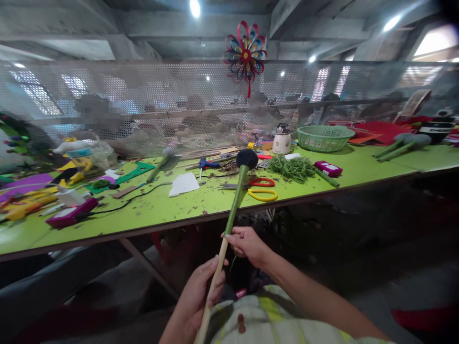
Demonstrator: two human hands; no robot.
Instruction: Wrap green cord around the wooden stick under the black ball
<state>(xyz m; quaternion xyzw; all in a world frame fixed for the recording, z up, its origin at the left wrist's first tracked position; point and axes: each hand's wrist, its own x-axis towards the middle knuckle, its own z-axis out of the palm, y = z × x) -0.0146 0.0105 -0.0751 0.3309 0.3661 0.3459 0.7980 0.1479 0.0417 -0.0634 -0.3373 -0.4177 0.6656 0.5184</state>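
Note:
A long stick (234, 205) slants up from my lap past the table's front edge. Its upper part is wrapped in green, its lower part is bare pale wood, and a dark round fuzzy head (246, 159) tops it. My left hand (204, 286) is wrapped round the bare wood. Higher up, where the green ends, my right hand (245, 244) pinches the stick, and a thin green strand hangs below it. Scissors (263, 195) with one red and one yellow handle lie open on the table behind the stick.
The green table (143, 217) holds a blue glue gun (208, 164), white paper (184, 184), a heap of green strands (292, 167), a magenta device (328, 168), a green basket (324, 138) and a bottle (281, 139). A perforated screen (154, 110) stands behind.

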